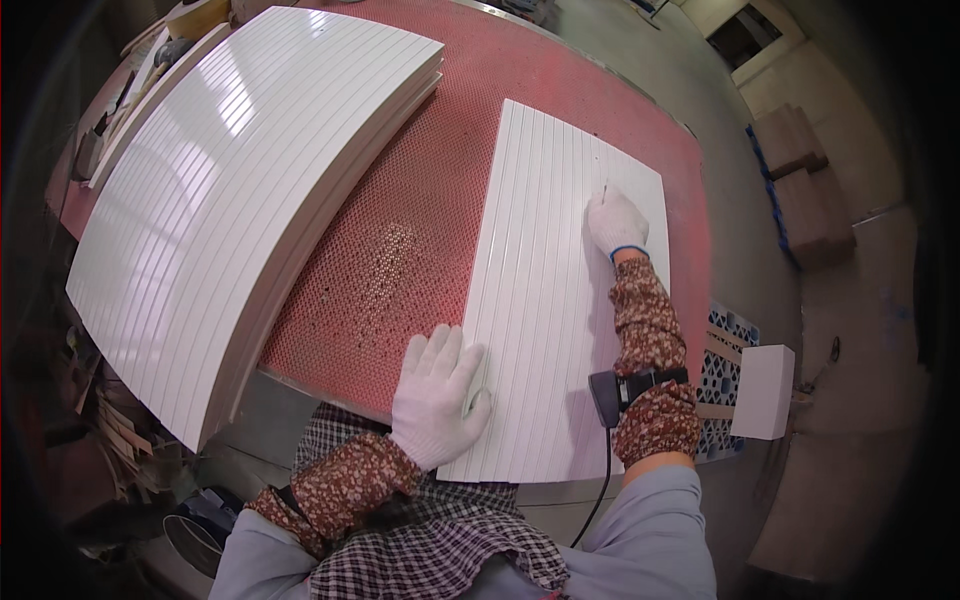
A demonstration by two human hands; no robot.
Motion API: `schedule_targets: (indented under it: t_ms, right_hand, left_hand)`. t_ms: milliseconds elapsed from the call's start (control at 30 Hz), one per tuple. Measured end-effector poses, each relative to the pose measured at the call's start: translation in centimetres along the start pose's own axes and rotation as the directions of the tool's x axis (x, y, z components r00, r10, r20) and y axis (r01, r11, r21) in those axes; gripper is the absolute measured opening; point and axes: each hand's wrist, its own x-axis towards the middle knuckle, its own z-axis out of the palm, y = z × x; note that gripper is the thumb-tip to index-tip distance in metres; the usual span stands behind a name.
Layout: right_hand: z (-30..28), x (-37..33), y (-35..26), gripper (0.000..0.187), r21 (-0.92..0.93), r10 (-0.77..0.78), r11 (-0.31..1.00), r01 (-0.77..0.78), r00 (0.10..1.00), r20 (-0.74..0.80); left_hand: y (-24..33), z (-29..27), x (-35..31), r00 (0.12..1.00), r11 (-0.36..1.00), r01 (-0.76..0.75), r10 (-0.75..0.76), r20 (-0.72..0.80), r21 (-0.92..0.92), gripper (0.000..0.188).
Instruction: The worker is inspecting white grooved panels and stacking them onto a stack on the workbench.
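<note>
A white grooved panel (540,260) lies lengthwise before me on a red textured mat. Over its near left edge rests my left hand (440,395), in a white knit glove, fingers extended and touching the panel. My right hand (617,220), gloved too, is closed above the panel's far right part. From its fist a thin dark-tipped tool (605,188) pokes out; the rest of it is hidden by the fingers, so its kind does not show.
A stack of similar white panels (250,150) stands on the red mat (345,280) at left. Strips and tape lie beyond it. Right of the table are a blue pallet (725,335), a white box (764,392) and brown stacks (810,205). A cable (606,490) hangs from my right wrist.
</note>
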Motion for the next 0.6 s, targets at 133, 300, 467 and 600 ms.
schedule_targets:
  t_ms: [133,300,467,600]
  right_hand:
    - [2.5,-14.7,-9.6,0.049,-0.02,-0.004,1.0,0.006,0.996,0.09]
    - [23.8,-21.1,-11.0,0.046,-0.037,-0.036,0.999,0.039,0.995,0.091]
    - [43.8,-20.6,-11.0,0.036,0.028,-0.107,0.994,0.107,0.994,0.006]
    - [49.2,-25.9,-10.6,0.029,-0.05,-0.205,0.978,0.201,0.971,-0.124]
  left_hand:
    - [-8.2,-7.5,-5.6,0.999,0.999,0.038,-0.038,0.029,0.005,0.051]
    - [-23.5,6.4,-10.5,0.994,0.996,0.092,-0.092,0.057,0.007,0.05]
    - [-38.2,21.4,-10.4,0.988,0.988,0.119,-0.128,0.092,0.097,0.052]
    - [-42.4,25.0,-11.9,0.975,0.981,0.163,-0.176,0.135,0.104,0.05]
